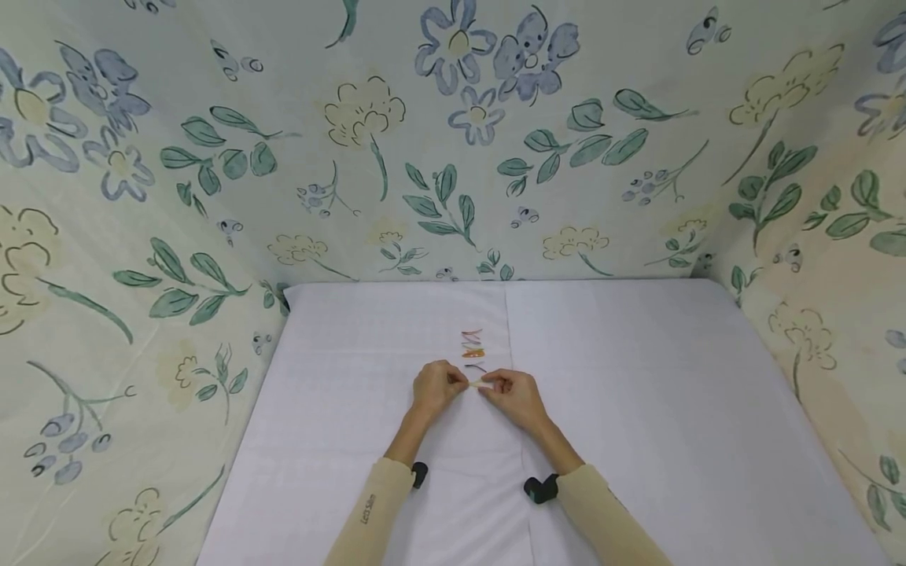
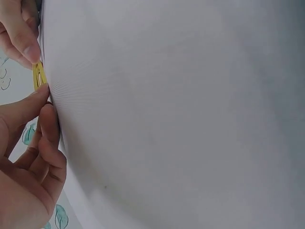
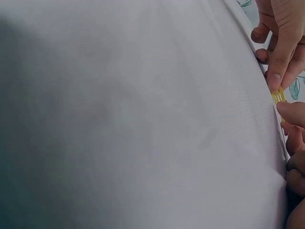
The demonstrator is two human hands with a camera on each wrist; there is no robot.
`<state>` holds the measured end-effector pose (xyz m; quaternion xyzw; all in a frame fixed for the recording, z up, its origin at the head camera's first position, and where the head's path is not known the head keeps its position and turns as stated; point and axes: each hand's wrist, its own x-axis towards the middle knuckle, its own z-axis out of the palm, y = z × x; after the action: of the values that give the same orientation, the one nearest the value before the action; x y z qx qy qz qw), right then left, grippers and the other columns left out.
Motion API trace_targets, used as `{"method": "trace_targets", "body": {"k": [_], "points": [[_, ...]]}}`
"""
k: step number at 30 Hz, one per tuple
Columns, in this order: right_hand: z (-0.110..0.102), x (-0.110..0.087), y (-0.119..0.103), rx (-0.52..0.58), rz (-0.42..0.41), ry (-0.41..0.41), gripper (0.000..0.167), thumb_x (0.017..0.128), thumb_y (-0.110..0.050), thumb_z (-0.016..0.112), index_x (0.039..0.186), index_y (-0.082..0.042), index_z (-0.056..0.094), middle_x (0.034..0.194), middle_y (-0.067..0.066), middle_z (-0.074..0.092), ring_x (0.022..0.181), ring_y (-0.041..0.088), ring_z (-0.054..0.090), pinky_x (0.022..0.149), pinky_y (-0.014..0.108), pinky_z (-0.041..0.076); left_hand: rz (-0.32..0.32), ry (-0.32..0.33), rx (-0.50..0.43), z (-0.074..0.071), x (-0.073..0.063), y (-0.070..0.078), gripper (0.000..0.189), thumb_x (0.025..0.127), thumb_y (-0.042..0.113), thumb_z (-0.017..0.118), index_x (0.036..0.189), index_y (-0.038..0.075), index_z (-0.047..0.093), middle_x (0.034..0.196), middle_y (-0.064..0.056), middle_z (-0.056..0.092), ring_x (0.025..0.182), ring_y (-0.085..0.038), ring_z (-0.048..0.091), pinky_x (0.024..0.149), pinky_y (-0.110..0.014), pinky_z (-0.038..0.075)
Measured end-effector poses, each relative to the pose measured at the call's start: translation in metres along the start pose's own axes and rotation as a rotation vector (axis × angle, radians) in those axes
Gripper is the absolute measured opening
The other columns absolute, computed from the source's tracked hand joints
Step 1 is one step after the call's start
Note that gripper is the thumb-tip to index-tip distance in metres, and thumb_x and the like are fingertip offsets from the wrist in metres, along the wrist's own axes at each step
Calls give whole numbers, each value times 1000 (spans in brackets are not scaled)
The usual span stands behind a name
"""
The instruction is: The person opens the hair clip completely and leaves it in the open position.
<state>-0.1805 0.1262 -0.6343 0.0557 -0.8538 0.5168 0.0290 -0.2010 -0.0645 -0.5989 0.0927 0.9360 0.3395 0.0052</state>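
A small yellow snap hair clip (image 2: 39, 72) is stretched between my two hands near the middle of the white cloth. Its left end is pinched by the thumb and fingers of my left hand (image 1: 436, 387). My right hand (image 1: 515, 395) pinches the opposite end. Slots show in the clip's body in the right wrist view, though fingertips cover both its ends. Just beyond the hands lies a dark thin clip (image 1: 476, 367). Farther away, an orange clip (image 1: 473, 353) and pink clips (image 1: 471, 332) lie in a column.
A white cloth (image 1: 637, 393) covers the table, with a crease running away from me just right of the clips. Floral fabric (image 1: 453, 196) hangs behind the table and along both sides.
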Motion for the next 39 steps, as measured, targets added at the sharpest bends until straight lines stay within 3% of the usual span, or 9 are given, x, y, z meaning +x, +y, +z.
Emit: {"method": "trace_targets", "body": {"k": [8,25,39], "points": [[-2,-3,1,-15,-13,-4,11,84,-11,86,93,-8,82,65,0,63,54,5,50,51,19,39,-21,-43,-2,1,2,1,8,82,15,88,76,16,82,76,3,78,70,-10,66,64,-26,50],[1,-3,5,15,-40,18,9,83,-10,86,90,-8,82,64,1,63,53,5,50,51,19,40,-50,-63,17,0,3,5,13,82,16,88,73,18,80,72,5,75,63,-6,59,62,-26,46],[2,-1,2,45,-22,40,9,83,-9,86,90,-7,82,64,2,62,54,4,50,51,19,39,-27,-46,31,0,7,4,12,82,16,88,73,18,80,73,5,76,65,-7,61,62,-27,47]]}}
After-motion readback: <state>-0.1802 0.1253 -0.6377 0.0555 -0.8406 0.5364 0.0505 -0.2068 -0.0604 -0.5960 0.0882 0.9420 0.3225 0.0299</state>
